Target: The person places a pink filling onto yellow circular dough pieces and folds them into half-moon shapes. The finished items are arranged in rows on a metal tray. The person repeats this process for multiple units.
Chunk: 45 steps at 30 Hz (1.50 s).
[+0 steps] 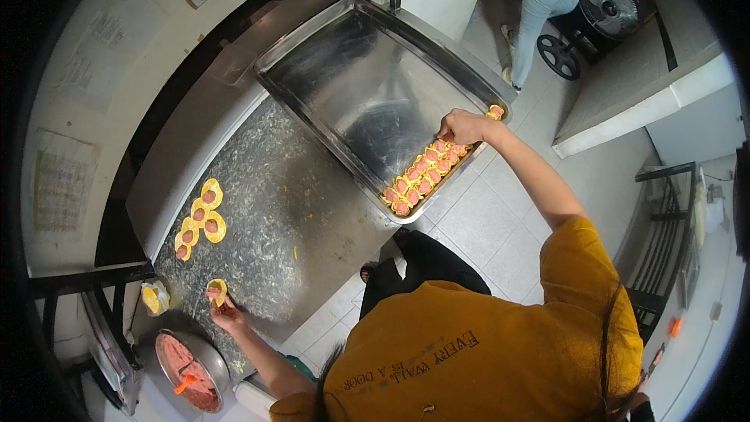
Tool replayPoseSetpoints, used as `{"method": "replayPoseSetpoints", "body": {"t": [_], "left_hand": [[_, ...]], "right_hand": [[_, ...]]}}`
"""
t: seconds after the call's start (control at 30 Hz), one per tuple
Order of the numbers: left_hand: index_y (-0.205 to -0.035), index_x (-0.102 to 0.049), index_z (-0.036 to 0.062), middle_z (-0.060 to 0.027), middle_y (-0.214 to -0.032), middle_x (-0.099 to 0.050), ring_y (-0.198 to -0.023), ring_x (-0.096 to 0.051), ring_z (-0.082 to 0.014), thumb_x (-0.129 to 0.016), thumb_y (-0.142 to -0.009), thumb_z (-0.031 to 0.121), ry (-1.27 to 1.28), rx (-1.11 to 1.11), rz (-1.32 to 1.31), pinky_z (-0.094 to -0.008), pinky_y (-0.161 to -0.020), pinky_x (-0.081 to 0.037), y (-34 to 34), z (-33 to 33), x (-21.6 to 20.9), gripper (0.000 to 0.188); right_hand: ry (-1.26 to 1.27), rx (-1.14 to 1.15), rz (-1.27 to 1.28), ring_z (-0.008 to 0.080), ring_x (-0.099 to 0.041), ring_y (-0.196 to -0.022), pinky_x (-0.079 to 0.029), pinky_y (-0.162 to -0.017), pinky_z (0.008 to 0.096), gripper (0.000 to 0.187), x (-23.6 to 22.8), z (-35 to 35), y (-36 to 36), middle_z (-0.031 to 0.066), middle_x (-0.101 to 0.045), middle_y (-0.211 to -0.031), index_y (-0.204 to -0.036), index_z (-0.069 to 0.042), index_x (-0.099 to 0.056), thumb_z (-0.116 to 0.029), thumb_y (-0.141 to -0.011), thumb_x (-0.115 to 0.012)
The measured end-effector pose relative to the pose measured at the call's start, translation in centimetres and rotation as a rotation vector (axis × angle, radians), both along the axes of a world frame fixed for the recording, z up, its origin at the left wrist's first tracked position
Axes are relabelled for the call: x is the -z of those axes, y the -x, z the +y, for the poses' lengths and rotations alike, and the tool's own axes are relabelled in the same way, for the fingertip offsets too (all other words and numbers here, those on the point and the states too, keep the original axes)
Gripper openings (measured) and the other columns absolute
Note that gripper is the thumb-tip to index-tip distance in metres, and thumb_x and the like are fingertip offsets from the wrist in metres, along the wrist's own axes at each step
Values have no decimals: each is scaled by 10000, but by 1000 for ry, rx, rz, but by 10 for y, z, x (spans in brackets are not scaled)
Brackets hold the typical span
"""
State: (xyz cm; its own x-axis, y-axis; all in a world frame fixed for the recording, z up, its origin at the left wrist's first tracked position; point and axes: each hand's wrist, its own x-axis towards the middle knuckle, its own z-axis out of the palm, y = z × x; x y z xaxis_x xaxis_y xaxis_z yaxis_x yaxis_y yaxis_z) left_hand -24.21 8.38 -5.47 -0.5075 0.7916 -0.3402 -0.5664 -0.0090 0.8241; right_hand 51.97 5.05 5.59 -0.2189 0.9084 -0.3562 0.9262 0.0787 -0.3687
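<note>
My left hand is closed on a round yellow dumpling wrapper with pink filling on it, just above the worktop. My right hand reaches down into the large metal tray. Its fingers are pinched together at the inner row of open-topped dumplings, and what they hold, if anything, is hidden. These dumplings, yellow with pink tops, line the tray's near right side, and a single dumpling sits in the far right corner. Several flat wrappers with filling lie on the worktop's left part.
A steel bowl of pink filling with an orange-handled utensil stands near my left forearm. Beside it is a bag of yellow wrappers. The worktop is dusted with flour. At the far right are a person and a fan.
</note>
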Motion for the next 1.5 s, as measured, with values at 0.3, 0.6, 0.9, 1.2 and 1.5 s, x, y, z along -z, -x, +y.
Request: {"method": "replayPoseSetpoints", "body": {"t": [0.3, 0.6, 0.9, 1.2, 1.5], "left_hand": [[-1087, -485, -71, -169, -1012, -595, -881, -619, -264, -441, -873, 105, -21, 190, -142, -310, -707, -559, -53, -1, -14, 280], [-1125, -480, -52, -150, -1105, -549, -1010, -561, -237, -467, -835, 62, -1, 531, -369, -351, -907, -451, -225, -34, -91, 311], [-1108, -522, 2, -95, -1066, -579, -947, -591, -208, -480, -811, 51, 225, 915, 430, -312, -766, -484, -296, -60, -85, 305], [-1082, -544, -10, -110, -989, -621, -904, -598, -170, -520, -757, -42, 125, 857, 484, -288, -769, -489, -281, -75, -34, 327], [-1117, -548, 15, -83, -1052, -580, -938, -564, -143, -547, -801, -38, 42, 804, 122, -246, -753, -500, -288, -77, -75, 321]], "right_hand": [[-67, 32, 18, 314, -617, -827, -485, -760, 367, 252, 1, -5, 0, 155, -653, -851, -927, -60, -673, -113, -693, -593], [-328, 208, 585, 222, -583, -980, -457, -853, 315, 364, -28, 4, 128, 120, -582, -1144, -1136, -42, -578, 12, -784, -504], [73, 645, 1192, 188, -614, -760, -487, -672, 300, 242, 87, -28, 297, 75, -654, -898, -979, 30, -631, -104, -779, -617], [165, 756, 1403, 157, -606, -841, -501, -744, 263, 260, 77, -54, 301, 65, -632, -926, -1027, 9, -602, 73, -792, -510], [95, 719, 1426, 123, -585, -879, -476, -783, 254, 231, 55, -53, 313, 45, -638, -896, -960, -2, -635, 89, -760, -565]]}}
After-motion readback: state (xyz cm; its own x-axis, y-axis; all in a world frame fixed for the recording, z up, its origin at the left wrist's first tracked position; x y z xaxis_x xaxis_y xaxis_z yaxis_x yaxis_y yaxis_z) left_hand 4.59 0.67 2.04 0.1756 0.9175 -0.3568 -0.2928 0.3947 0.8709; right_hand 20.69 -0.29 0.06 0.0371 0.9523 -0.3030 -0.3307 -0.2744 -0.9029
